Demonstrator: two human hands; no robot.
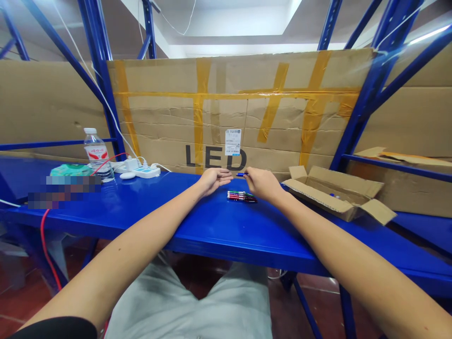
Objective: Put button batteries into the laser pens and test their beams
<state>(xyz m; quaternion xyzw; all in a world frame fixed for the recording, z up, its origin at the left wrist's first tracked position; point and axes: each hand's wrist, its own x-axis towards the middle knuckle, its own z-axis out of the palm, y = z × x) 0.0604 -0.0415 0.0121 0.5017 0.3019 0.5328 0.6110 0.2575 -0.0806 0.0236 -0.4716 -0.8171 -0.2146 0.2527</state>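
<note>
My right hand (262,182) pinches a blue pen (241,174), whose end points left toward my other hand. Palm up and fingers stretched out, my left hand (216,180) is just left of the pen's end, with a small gap between them. Below and between both hands, several pens (240,196) with green and dark red barrels lie side by side on the blue table (212,226). Part of the blue pen is hidden inside my right hand.
An open cardboard box (328,200) with a few small items inside stands to the right. At left are a water bottle (97,155), a white power strip (146,171) and a teal packet (70,170). A large cardboard sheet (169,122) rises behind the table.
</note>
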